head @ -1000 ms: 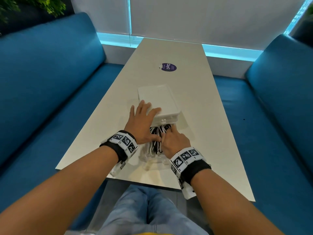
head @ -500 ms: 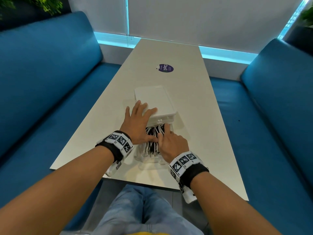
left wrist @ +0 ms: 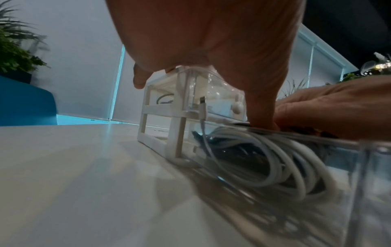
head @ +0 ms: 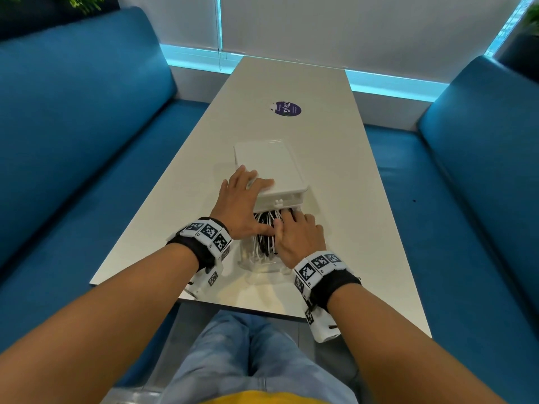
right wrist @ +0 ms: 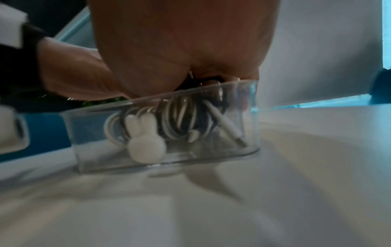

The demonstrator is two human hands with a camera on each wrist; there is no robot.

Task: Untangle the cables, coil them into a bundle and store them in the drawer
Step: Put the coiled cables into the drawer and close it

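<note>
White and black coiled cables (head: 267, 234) lie in the pulled-out clear plastic drawer (right wrist: 88, 133); my right hand (head: 297, 237) presses them flat-fingered, my left hand (head: 242, 205) rests spread on the white drawer unit (head: 271, 164).

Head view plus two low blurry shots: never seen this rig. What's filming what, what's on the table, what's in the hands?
No robot here: a person wears three cameras. The head view looks down at both arms; each wrist band carries a camera looking along its hand.

On the white table stands a small white drawer unit. Its clear lower drawer, with a rabbit-shaped knob, is pulled out toward the person.

Inside lies the coiled bundle of white and black cables. The right hand presses down on the bundle. The left hand lies with fingers spread on the unit's top, its thumb reaching to the cables. Neither hand grips anything.
</note>
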